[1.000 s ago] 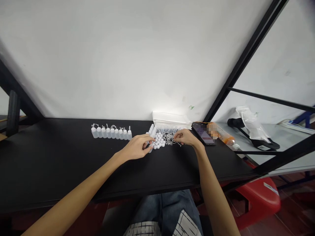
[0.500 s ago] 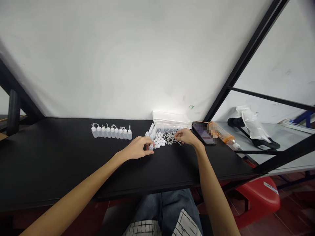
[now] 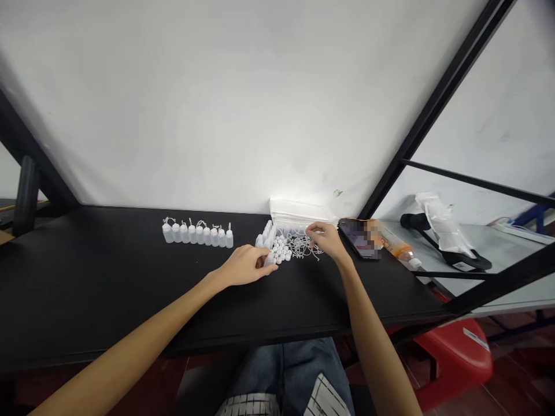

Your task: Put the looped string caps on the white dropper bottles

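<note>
A heap of white caps [image 3: 282,247] is set on a black table [image 3: 130,289], and all positions are given relative to it. At the near left edge of the heap, a small bottle [image 3: 269,260] is gripped between the thumb and fingers of the left hand [image 3: 248,264], by which it is partly hidden. Directly left of the heap, further pale bottles [image 3: 266,234] are grouped closely together. To the right, a tangle of thin cords [image 3: 298,246] is spread just beside the caps. The right hand [image 3: 326,237] is placed over the right side of this tangle, with its fingers curled; whether its fingertips are parted or closed on a cord cannot be told. Well to the left of the heap, a row of bottles [image 3: 197,234] is stood upright, with cords seen on their tops. Behind the heap, a stack of white sheets [image 3: 301,211] is laid near the wall [image 3: 195,104]. Farther right, a phone [image 3: 358,238] is laid flat, and beyond it an orange-labelled drink bottle [image 3: 396,245] is rested on its side. Right of the heap and below table level, a red stool [image 3: 459,352] is seen.
</note>
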`<state>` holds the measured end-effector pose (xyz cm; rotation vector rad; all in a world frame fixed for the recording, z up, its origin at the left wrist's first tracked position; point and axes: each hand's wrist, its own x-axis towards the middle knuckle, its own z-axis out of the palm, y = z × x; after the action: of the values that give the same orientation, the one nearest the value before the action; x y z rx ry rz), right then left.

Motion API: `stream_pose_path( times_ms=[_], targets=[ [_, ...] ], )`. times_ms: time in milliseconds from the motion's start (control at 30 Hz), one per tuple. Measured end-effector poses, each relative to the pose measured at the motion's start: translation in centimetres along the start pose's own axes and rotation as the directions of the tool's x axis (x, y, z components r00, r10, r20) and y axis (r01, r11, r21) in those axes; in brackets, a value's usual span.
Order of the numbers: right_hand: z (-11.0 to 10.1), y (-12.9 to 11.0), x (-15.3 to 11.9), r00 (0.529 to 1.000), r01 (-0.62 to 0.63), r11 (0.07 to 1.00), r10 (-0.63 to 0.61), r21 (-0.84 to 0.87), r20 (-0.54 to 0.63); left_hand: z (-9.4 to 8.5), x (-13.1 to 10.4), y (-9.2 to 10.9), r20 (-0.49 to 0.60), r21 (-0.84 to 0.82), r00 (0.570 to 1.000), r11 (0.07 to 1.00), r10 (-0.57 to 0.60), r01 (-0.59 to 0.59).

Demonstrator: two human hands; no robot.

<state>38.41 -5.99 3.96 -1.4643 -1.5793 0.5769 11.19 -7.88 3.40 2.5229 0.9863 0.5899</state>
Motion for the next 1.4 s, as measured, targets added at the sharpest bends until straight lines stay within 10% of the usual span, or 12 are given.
stream_pose_path(
  times_ms=[300,1400],
  targets=[
    [2.3,-2.4,-0.9,0.997,0.047,0.945,-0.064,0.324,0.043,0.1,0.0,0.4,0.019,-0.109,1.000,0.994,0.003,-0.001],
    [4.5,-4.5,-2.9,0.878,0.086,0.893,-0.277,0.441,0.391,0.5,0.1,0.0,-0.013,-0.067,1.000,0.998,-0.013,0.012]
  ],
)
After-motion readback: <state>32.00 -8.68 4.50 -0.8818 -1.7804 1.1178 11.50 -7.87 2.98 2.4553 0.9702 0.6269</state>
